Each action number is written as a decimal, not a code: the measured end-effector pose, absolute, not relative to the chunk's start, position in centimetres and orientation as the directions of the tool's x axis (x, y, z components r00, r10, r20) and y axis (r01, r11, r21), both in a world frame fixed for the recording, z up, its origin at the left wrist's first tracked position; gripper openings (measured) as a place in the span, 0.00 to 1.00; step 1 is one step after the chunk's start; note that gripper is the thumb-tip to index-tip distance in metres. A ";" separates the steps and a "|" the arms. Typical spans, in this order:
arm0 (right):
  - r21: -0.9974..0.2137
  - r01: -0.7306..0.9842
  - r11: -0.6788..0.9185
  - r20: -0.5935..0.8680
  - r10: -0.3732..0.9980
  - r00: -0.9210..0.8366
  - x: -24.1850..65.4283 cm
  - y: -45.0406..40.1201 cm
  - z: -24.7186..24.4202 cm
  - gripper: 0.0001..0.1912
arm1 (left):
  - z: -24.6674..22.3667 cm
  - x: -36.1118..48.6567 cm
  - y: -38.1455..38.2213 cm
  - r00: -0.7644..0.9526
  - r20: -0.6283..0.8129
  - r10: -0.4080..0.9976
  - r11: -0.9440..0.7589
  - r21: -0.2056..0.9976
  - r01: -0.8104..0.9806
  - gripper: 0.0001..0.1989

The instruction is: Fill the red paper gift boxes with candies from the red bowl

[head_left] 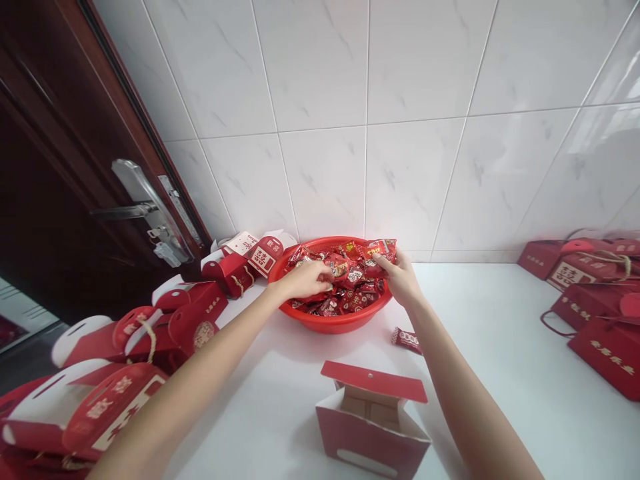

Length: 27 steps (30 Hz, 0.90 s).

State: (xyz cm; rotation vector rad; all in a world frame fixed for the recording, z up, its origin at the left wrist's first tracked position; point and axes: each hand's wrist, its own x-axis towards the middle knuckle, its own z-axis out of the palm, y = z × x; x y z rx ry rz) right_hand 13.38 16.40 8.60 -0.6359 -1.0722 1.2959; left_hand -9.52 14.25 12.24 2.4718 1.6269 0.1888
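Observation:
A red plastic basket (333, 325) full of red-wrapped candies (353, 303) stands near the tiled wall. My left hand (309, 279) reaches into its left side, fingers curled down among the wrappers; whatever it grips there is too hidden to name. At the basket's right rim, my right hand (397, 275) pinches a red candy packet (380, 249) between thumb and fingers. In front of the basket an open red box (373, 427) stands upright, its flap raised and its visible inside bare. One loose candy (407, 339) lies beside my right forearm.
Several red gift boxes with open tops (180, 313) crowd the left side of the white table (270, 400). More red boxes (595, 293), closed, are grouped at the far right. A dark door with a metal handle (150, 207) is at the left.

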 end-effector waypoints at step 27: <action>-0.889 -0.411 0.203 0.253 0.965 -0.072 13.3 16.3 8.8 0.25 | 11.9 -3.7 12.5 0.270 -0.458 0.847 -0.376 -0.158 0.913 0.23</action>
